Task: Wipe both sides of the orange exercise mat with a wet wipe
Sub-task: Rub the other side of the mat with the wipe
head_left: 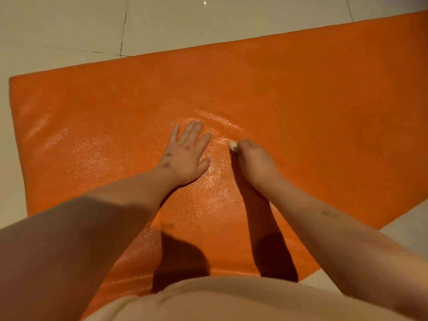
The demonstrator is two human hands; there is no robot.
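I see the orange exercise mat (289,93) lying flat on the pale tiled floor (69,26), running slantwise from the lower left to the upper right of my view. Its near short edge is at the left, and the far end runs out of sight at the right.

My left hand (185,154) lies palm down on the mat near its middle, fingers straight and fanned apart, thumb out to the side. It holds nothing; it only presses flat on the surface. There are a few small dark reddish marks on its back and near the wrist.

My right hand (252,161) is just beside the left, the two close but not touching. Its fingers are curled under into a fist, knuckles up, and they grip a small white wet wipe (233,145). Only a little wad of the wipe shows, sticking out at the front of the fist toward the left hand and touching the mat. How the fingertips sit under the hand I cannot tell.

The mat shines in streaks and arcs round both hands and off toward the left end. Both forearms reach in from below, casting dark shadows on the mat, and a pale beige garment (208,302) fills the bottom edge.
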